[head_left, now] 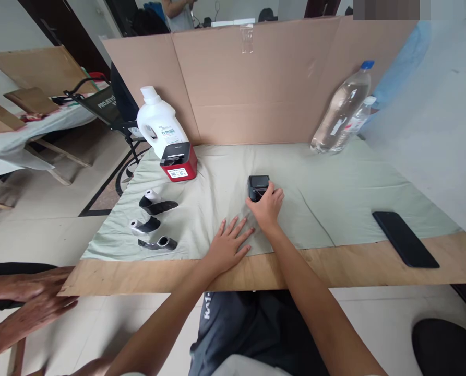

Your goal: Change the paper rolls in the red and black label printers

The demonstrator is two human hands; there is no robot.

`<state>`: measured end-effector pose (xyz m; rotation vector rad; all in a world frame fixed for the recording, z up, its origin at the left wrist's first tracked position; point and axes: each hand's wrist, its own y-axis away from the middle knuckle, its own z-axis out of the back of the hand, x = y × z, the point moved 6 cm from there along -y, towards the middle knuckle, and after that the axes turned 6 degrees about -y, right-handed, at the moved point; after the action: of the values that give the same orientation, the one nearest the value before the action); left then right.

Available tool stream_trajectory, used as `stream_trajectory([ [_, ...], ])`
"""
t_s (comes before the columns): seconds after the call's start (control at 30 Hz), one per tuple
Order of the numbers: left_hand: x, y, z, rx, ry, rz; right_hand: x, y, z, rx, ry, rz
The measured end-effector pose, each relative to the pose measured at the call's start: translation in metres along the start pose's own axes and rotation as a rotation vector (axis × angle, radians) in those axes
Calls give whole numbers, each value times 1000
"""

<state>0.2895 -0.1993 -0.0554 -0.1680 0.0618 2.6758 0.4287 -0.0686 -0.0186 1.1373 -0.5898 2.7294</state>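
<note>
Near the middle of the cloth-covered table stands a small black box-shaped device (258, 181). My right hand (269, 206) grips its front and right side, thumb at the left corner and fingers at the right; part of the device is hidden behind them. Just to the left and nearer me, my left hand (229, 245) lies flat on the cloth with fingers spread, holding nothing. Farther left are three small rolls with dark strips partly unwound: a back roll (152, 196), a middle roll (139, 225) and a front roll (166, 243).
A red and black box (183, 169) stands before a white jug (162, 122) at back left. Two plastic bottles (340, 112) lean against the cardboard panel (256, 83) at back right. A black phone (405, 240) lies front right. Another person's hands (40, 292) are beyond the left edge.
</note>
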Motion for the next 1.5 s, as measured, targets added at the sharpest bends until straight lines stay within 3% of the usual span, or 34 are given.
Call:
stream_trajectory([
  [0.33,0,0,1,-8,-2,6,-7,1,2,32,-54,-44],
  [0.47,-2,3,7,-7,32,-5,-37,-25,28,41,-281,-111],
  [0.57,2,0,20,-82,143,24,-66,-51,41,77,-456,-148],
  [0.67,23,-22,37,-201,373,219,-82,-67,33,200,-533,-114],
  [0.77,54,-68,47,-258,584,422,-85,-73,16,285,-536,-26],
  [0.9,89,-136,39,-122,1003,652,-78,-69,1,333,-381,149],
  [1.0,98,-169,36,-21,1114,660,-73,-62,-4,366,-223,241],
  [1.17,103,-182,29,84,1201,606,-72,-54,-5,383,-133,285],
  [1.5,105,-186,18,121,1199,622,-76,-53,-8,383,-111,294],
])
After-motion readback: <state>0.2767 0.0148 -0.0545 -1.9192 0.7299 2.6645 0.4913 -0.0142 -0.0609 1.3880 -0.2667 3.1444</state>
